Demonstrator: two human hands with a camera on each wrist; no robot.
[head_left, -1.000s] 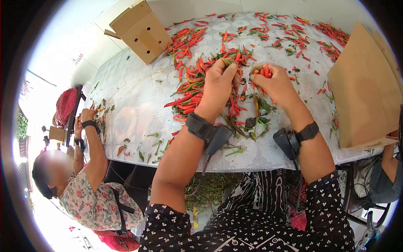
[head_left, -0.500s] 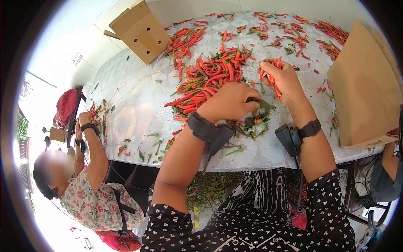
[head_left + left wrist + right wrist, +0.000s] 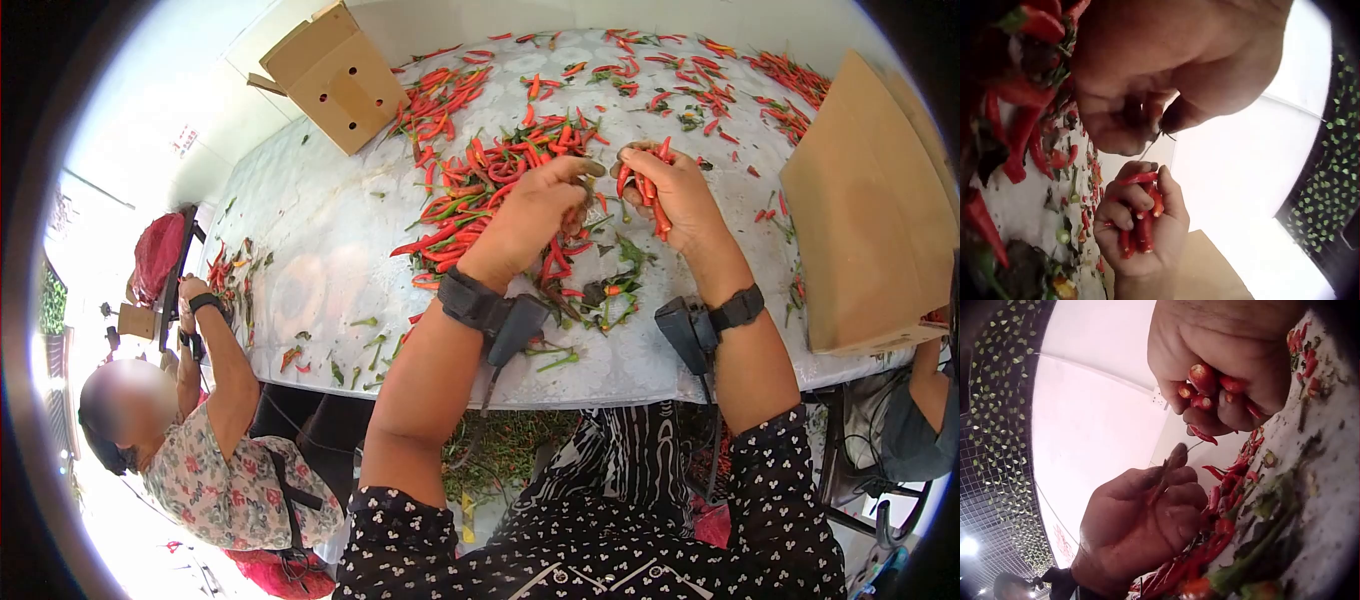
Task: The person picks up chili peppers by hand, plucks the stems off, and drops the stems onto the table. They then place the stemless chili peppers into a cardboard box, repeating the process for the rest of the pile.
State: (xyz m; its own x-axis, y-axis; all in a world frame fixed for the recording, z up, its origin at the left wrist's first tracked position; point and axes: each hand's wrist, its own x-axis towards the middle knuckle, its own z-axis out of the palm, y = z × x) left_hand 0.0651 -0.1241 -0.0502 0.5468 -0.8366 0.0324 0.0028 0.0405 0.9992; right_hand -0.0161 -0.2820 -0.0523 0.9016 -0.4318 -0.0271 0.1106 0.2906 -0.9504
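My right hand (image 3: pixel 672 190) curls round a small bunch of red chilies (image 3: pixel 1202 378), whose pale, stemless ends face out of the fist. Close by on its left is my left hand (image 3: pixel 540 212), over the right side of the chili pile (image 3: pixel 462 225). Between its thumb and fingers it pinches a thin, dark chili stem (image 3: pixel 1159 486), which pokes toward the right hand. In the left wrist view, the left fingertips (image 3: pixel 1122 142) hang just above the bunch. Stems and wilted leaves (image 3: pixel 625 290) lie on the table below both hands.
A cardboard box with holes (image 3: pixel 340 90) stands at the back left, and a larger carton (image 3: pixel 870 220) at the right. More loose chilies (image 3: pixel 700 85) are scattered along the far side of the white-covered table (image 3: pixel 310 240). Another person (image 3: pixel 210 440) works at the left end.
The right hand shifted slightly right with its chilies. My left hand went down to the leaves by the near side, then came back up beside the right hand.
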